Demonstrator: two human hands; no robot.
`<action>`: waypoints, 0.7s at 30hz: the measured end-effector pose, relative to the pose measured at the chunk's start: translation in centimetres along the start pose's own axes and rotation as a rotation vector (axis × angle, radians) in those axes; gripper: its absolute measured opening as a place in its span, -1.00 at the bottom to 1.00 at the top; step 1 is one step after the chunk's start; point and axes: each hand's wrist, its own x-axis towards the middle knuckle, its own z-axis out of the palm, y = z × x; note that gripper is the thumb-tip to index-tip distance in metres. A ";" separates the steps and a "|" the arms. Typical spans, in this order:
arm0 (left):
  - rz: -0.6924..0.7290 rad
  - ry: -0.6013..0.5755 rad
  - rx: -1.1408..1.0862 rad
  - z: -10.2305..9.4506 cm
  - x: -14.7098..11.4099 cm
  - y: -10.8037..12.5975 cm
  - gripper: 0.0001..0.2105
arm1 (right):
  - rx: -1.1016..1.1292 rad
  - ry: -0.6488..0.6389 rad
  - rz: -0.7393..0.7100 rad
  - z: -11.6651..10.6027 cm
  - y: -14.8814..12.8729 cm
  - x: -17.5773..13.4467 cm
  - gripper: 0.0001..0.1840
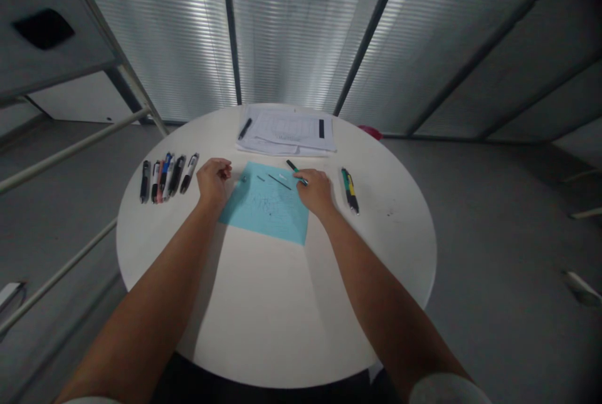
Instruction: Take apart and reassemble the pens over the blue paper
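My right hand [314, 191] is at the upper right edge of a sheet of blue paper [263, 225], its fingers closed on a dark green pen barrel [292, 166]. On the paper lie a thin dark pen refill [279, 182], a short dark piece [260, 178], a small white piece [283, 176] and a tiny round part [244, 179]. My left hand [213, 179] rests just left of the sheet with its fingers curled in. Whatever they may hold is too small to make out. Faint handwriting covers the middle of the paper.
Several pens [165, 177] lie in a row at the left of the round white table [263, 303]. Green and yellow pens [350, 191] are on the right. Behind the blue sheet is a stack of white papers [286, 131] with a black pen [245, 128] on top.
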 end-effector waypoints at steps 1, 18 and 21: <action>0.004 0.002 0.001 0.0 0.0 0.0 -0.91 | -0.004 0.004 -0.004 0.0 0.0 0.0 -0.64; 0.057 -0.040 0.049 -0.3 0.4 -0.6 -0.89 | 0.133 0.112 -0.021 0.5 0.8 0.4 -0.74; 0.050 -0.039 0.061 -0.3 0.3 -0.5 -0.89 | 0.245 0.215 -0.045 0.8 1.1 0.7 -0.71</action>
